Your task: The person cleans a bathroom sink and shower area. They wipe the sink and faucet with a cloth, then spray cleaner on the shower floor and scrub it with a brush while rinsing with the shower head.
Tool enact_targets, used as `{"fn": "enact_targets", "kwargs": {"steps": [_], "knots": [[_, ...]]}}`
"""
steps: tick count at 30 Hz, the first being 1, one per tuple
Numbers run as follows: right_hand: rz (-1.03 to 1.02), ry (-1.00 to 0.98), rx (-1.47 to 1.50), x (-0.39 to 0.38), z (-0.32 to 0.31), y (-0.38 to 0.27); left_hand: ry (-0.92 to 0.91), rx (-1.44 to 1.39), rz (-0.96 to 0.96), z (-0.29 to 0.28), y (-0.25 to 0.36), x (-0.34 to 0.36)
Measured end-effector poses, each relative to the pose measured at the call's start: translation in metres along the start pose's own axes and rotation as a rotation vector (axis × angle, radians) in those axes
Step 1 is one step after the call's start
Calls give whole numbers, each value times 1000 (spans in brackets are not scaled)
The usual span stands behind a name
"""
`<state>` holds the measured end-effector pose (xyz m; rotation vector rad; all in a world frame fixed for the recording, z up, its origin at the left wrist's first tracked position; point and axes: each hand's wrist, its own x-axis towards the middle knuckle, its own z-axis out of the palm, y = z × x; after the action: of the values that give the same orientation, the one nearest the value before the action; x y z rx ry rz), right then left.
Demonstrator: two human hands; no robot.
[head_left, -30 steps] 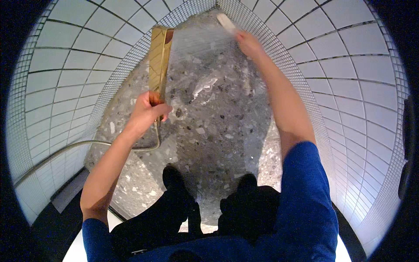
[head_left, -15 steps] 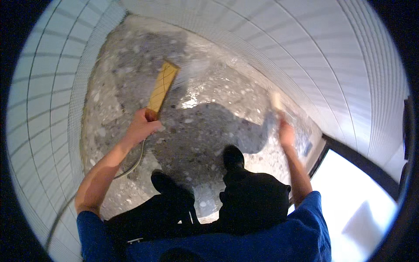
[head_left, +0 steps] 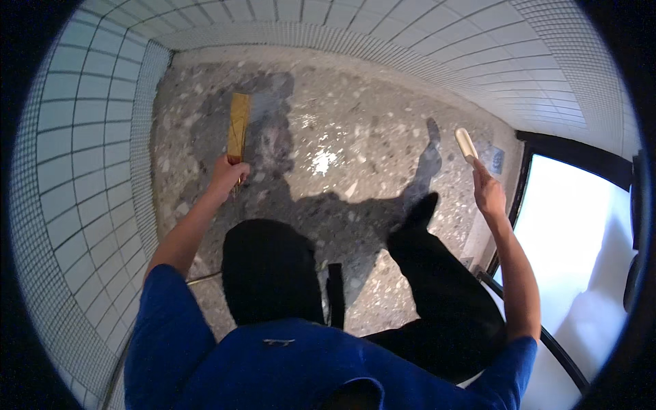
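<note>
My left hand (head_left: 227,176) is closed round a flat gold-coloured shower head (head_left: 238,123), with misty spray at its right side. A thin metal hose (head_left: 205,279) shows low beside my left arm. My right hand (head_left: 489,191), farther right, grips a long cream-white brush (head_left: 465,142) above the wet speckled stone floor (head_left: 355,102), which shines in the middle. The brush's underside is hidden.
Tiled walls (head_left: 82,178) with fine mosaic bands enclose the floor. A small square drain (head_left: 497,160) lies at the right. A black-framed doorway (head_left: 574,148) opens onto a bright white surface (head_left: 553,232). My bent dark-clad legs (head_left: 444,301) stand on the floor.
The view has swung round, bringing the doorway in on the right. The brush has come down from the far corner to the right side. My legs are now bent, in a crouch.
</note>
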<state>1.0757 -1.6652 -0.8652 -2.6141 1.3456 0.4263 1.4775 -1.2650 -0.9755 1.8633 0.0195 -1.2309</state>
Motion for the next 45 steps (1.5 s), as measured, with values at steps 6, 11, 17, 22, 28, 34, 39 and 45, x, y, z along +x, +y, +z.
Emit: {"fn": "enact_targets", "kwargs": {"steps": [6,11,17,22,28,34,39,45], "knots": [[-461,-300,243,-69,109,-181,272,-507,-141,-61,-105,-21],[-592,-98,294,-111,245,-248,338,-783,-127,-89,-185,-44],[119,277,496,-93,221,67,87,-207,-220,33,-133,-56],[162,208,209,-95,171,214,-387,101,-33,173,-59,-37],[-423,-289,212,-131,166,21,-544,3,153,244,-10,-21],[-562,-123,114,-89,227,-60,-544,204,264,259,37,-26],[275,107,311,-34,179,133,-267,343,282,219,32,-28],[-27,-149,131,-113,187,165,60,305,172,157,-11,-59]]}}
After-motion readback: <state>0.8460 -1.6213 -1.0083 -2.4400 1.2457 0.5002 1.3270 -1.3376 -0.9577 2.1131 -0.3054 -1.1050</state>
